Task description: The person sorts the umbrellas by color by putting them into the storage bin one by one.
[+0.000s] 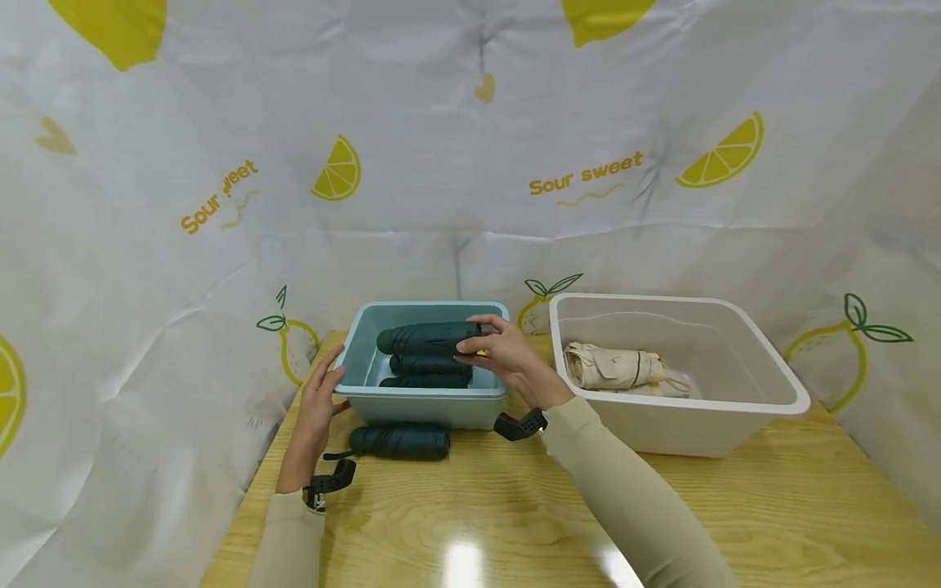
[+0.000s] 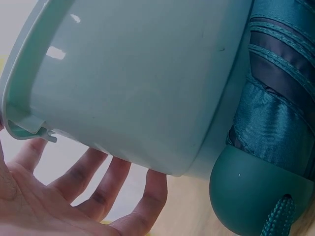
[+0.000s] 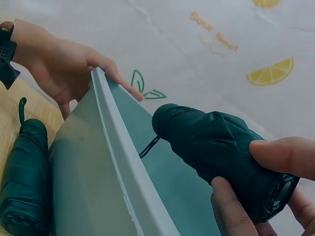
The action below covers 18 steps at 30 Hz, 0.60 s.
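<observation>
My right hand (image 1: 515, 355) grips one end of a folded dark green umbrella (image 1: 430, 338), thumb on one side and fingers on the other. That umbrella is held over the light blue bin (image 1: 426, 410), its cord loop hanging down in the right wrist view. Inside the bin lie more dark folded umbrellas (image 1: 426, 381), partly hidden by the front rim. At the bin's left front corner, my left hand (image 1: 321, 400) holds the rim and side, its spread fingertips (image 2: 156, 184) against the outer wall. Another folded green umbrella (image 1: 400, 441) lies on the table just in front of the bin.
A larger white bin (image 1: 680, 425) stands to the right, with a cream folded umbrella (image 1: 610, 367) at its left side. Both bins sit on a wooden table (image 1: 515, 506). A white curtain (image 1: 441, 122) printed with lemons hangs behind and along both sides.
</observation>
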Available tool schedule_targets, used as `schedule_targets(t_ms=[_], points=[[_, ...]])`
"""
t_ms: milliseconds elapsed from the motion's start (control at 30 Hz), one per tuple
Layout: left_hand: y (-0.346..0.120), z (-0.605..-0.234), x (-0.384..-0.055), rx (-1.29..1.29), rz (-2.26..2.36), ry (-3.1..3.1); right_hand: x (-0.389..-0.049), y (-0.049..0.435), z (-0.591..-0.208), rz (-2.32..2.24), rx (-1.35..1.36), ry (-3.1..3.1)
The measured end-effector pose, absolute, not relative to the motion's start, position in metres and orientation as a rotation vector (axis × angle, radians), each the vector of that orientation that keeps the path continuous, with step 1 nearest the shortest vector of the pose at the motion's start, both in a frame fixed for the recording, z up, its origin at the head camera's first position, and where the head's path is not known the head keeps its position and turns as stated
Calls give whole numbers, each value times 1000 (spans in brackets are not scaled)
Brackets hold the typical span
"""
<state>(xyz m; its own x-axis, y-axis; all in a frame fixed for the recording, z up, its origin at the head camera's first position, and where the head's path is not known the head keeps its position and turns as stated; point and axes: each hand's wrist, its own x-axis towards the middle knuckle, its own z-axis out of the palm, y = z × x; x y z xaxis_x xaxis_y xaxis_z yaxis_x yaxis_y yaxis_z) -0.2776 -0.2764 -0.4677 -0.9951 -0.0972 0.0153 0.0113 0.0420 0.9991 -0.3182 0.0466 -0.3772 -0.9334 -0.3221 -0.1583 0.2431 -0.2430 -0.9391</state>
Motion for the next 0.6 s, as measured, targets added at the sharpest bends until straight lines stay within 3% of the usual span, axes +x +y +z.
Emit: schedule_targets(t_ms=[600], points=[[-278,-469,-277,56,-2086,-2232,-350,25,-385,-2228,31,1641]])
